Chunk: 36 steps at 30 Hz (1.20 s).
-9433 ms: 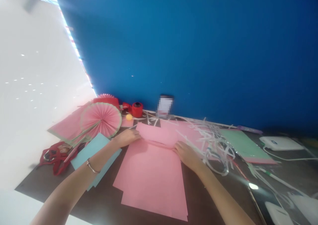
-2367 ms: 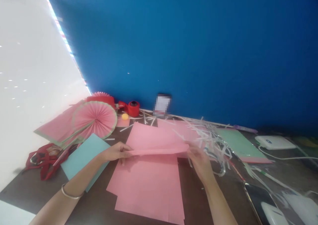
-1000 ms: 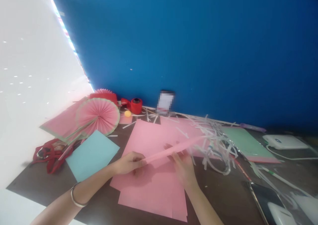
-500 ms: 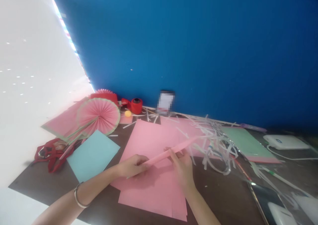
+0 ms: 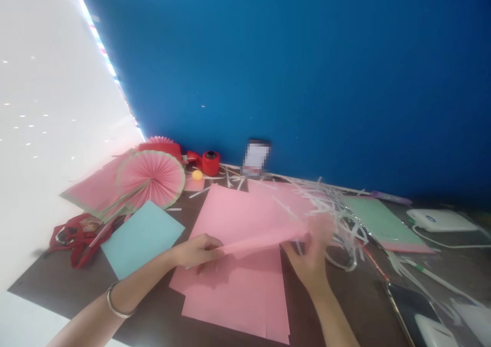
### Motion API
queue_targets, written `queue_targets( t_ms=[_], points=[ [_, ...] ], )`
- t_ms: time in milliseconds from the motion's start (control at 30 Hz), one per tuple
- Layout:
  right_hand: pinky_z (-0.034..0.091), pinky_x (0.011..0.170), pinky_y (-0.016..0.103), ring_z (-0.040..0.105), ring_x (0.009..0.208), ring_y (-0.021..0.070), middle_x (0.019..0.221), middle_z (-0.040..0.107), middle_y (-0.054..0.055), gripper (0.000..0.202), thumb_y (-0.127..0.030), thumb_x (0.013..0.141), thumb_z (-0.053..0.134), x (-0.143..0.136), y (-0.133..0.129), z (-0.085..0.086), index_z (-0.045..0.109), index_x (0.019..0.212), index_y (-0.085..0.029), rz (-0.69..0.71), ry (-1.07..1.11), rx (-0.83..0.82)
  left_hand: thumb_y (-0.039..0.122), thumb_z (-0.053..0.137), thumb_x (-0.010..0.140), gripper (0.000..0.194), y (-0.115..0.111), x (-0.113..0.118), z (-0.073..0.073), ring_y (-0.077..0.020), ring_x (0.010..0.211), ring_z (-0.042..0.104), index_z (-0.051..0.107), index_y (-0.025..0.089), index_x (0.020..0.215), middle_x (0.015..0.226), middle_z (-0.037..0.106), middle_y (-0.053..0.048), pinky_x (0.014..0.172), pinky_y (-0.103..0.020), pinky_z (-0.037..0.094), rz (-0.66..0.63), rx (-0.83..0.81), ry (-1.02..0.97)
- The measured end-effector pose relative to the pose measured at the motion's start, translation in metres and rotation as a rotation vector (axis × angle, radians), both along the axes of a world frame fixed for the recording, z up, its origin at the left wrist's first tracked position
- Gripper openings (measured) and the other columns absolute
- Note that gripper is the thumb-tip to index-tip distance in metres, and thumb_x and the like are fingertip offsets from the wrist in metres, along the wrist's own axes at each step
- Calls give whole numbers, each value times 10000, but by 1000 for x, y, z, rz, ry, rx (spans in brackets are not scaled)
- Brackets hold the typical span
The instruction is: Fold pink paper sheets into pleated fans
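I hold a folded pink paper strip (image 5: 264, 240) just above the table. My left hand (image 5: 197, 250) pinches its left end. My right hand (image 5: 312, 252) grips its right end and is blurred by motion. Under the strip lies a stack of pink paper sheets (image 5: 238, 296), with another pink sheet (image 5: 233, 211) spread out behind it. A metal bangle sits on my left wrist.
A light blue sheet (image 5: 141, 237) lies at left, with a pink pleated fan (image 5: 151, 178) and red scissors (image 5: 74, 232) beyond it. White paper strips (image 5: 333, 209) and a green sheet (image 5: 374, 219) are at right. A red tape roll (image 5: 210, 163) stands by the blue wall. A phone (image 5: 406, 306) lies near right.
My right hand slid rightward along the strip to its end. The strip, which was tilted up to the right, now lies flatter and looks wider. My left hand stayed at its end.
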State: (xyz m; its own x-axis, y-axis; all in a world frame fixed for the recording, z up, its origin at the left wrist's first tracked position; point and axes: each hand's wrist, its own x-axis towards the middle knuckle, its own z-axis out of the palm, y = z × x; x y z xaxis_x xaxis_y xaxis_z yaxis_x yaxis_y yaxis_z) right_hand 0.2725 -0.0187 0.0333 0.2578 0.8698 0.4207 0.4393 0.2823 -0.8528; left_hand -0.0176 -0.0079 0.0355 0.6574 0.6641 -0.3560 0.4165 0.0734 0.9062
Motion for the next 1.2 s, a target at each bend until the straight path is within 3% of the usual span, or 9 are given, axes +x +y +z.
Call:
queue_targets(
  t_ms=[67, 133, 267, 467, 567, 767, 867, 1033, 1200],
  points=[
    [265, 1009, 528, 260, 1285, 311, 1343, 363, 96, 482, -366, 626, 708, 9, -2, 4, 548, 1065, -245, 18, -136, 14, 564, 444, 801, 483, 4, -6, 3, -117, 560, 545, 621, 117, 847, 642, 578, -28, 460, -190, 391, -8, 20, 14],
    [265, 1016, 512, 311, 1262, 302, 1281, 446, 90, 319, -371, 645, 694, 15, -3, 8, 601, 920, -239, 83, -185, -6, 565, 447, 798, 480, 7, -13, 7, -113, 545, 536, 618, 118, 837, 642, 571, -28, 440, -186, 380, -16, 23, 23],
    [321, 983, 499, 380, 1220, 286, 1200, 531, 71, 289, -382, 699, 649, 13, -2, 9, 619, 960, -260, 171, -310, -41, 557, 448, 802, 463, 12, -24, 11, -100, 515, 512, 605, 121, 804, 646, 551, -26, 401, -173, 354, -71, 13, 45],
    [215, 993, 567, 417, 1158, 288, 1155, 552, 31, 102, -284, 778, 587, -2, -1, -3, 686, 787, -309, 166, -748, 169, 544, 435, 815, 451, 16, -28, 6, -84, 476, 481, 580, 121, 751, 601, 518, -13, 381, -164, 341, -87, 44, 70],
    [306, 930, 489, 506, 1014, 246, 1017, 613, 50, 161, -199, 818, 527, -10, -3, -5, 666, 833, -279, 264, -866, 222, 545, 455, 805, 452, 17, -28, 4, -82, 464, 473, 592, 116, 766, 582, 521, -14, 377, -162, 345, -78, 44, 54],
    [408, 722, 332, 542, 733, 177, 744, 599, 32, 188, -217, 874, 450, -24, -1, -5, 599, 761, -218, 493, -796, 99, 542, 453, 808, 450, 18, -30, 10, -53, 402, 409, 593, 119, 742, 587, 543, -15, 336, -149, 294, -130, -27, 63],
    [420, 732, 343, 555, 764, 182, 776, 601, 32, 179, -229, 877, 446, -26, 4, -8, 582, 761, -222, 497, -763, 54, 564, 447, 801, 469, 17, -30, 14, -39, 353, 353, 599, 123, 747, 563, 542, -6, 306, -151, 249, -146, -56, 90],
    [398, 874, 438, 523, 1026, 245, 1070, 601, 61, 115, -277, 837, 517, -25, 12, -13, 557, 740, -229, 448, -758, 14, 586, 447, 792, 488, 16, -29, 20, -46, 346, 355, 612, 133, 713, 531, 541, 1, 306, -169, 237, -171, -27, 102],
    [454, 764, 396, 587, 862, 219, 899, 656, 38, 147, -306, 810, 559, -19, 14, -12, 524, 694, -222, 494, -707, -105, 563, 462, 797, 466, 16, -31, 23, -60, 360, 394, 603, 137, 672, 462, 456, 22, 317, -173, 258, -183, 5, 82]
  ],
)
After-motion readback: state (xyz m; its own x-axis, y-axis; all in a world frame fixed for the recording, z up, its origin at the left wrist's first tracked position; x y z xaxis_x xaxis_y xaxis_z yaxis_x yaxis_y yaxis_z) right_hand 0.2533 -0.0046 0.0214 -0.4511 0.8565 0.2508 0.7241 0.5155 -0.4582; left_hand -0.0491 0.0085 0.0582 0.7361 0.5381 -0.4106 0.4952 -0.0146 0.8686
